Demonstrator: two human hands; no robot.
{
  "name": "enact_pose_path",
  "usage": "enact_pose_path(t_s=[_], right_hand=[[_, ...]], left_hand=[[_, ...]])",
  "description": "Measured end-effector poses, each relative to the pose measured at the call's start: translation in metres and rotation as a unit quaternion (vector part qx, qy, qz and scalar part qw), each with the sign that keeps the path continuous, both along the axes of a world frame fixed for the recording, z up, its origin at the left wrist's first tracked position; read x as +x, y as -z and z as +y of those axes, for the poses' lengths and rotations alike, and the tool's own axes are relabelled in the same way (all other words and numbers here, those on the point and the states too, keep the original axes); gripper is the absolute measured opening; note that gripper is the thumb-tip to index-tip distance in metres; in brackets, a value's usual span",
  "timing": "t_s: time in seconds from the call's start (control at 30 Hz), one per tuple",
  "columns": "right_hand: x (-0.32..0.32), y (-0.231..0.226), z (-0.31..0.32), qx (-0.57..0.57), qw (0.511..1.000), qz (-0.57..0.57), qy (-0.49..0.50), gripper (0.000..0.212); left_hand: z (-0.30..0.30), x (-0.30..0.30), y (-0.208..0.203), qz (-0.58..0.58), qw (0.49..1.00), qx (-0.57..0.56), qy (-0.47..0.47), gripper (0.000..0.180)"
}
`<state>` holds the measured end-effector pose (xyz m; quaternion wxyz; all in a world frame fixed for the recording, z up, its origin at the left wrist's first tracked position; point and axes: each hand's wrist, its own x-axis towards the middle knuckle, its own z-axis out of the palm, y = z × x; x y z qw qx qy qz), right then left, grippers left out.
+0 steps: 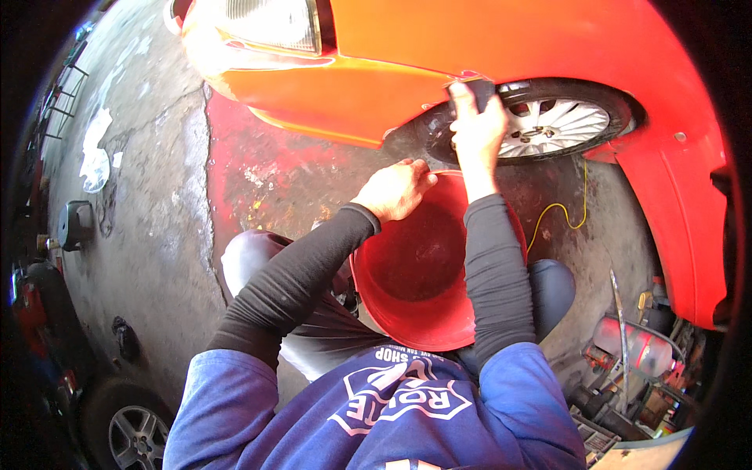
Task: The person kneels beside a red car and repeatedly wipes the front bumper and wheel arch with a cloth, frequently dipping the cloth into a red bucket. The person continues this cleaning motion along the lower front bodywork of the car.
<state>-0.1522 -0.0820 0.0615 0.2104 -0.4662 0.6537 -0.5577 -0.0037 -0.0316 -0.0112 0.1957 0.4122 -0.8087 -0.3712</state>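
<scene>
My right hand (479,125) holds a dark, block-shaped pad (479,91) against the lower edge of a car's orange-red fender (407,90), just beside the front wheel arch. Its fingers are partly hidden behind the hand and pad. A large red bucket (446,333) stands between my knees, with dark contents low inside. Over the bucket's far left rim hangs my left hand (394,191), fingers loosely bent and thumb apart. Whether it touches the rim cannot be made out.
The wheel (560,125) with silver spokes sits right of my right hand. A yellow cord (554,207) curves on the floor. Tools and a clear red-tinted bottle (646,352) crowd the lower right. A dark stool-like object (76,225) and another wheel (137,435) are at left.
</scene>
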Motion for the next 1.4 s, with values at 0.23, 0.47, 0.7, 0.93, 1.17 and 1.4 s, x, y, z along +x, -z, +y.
enact_pose_path(t_s=[0.23,0.47,0.7,0.93,1.17,1.4], right_hand=[[-0.007,-0.003,0.007,-0.118,0.988,0.092,-0.037,0.032],[0.009,0.032,0.003,0.115,0.968,0.203,-0.091,0.040],[0.001,0.024,0.007,0.071,0.947,0.297,-0.100,0.032],[0.009,0.016,0.006,-0.032,0.990,0.129,-0.042,0.034],[-0.014,0.006,0.011,-0.061,0.990,0.099,-0.082,0.032],[0.006,0.014,0.004,0.012,0.987,-0.014,-0.157,0.028]], left_hand=[[0.000,-0.002,0.004,0.006,1.000,-0.026,-0.009,0.033],[-0.001,-0.001,0.004,0.013,0.999,-0.039,0.002,0.034],[0.001,-0.003,0.003,0.004,1.000,-0.023,0.000,0.032],[0.000,-0.003,0.000,-0.021,1.000,-0.013,-0.006,0.032],[0.001,0.000,0.002,0.008,1.000,-0.030,0.001,0.032],[0.000,-0.003,0.004,0.007,0.999,-0.040,-0.004,0.032]])
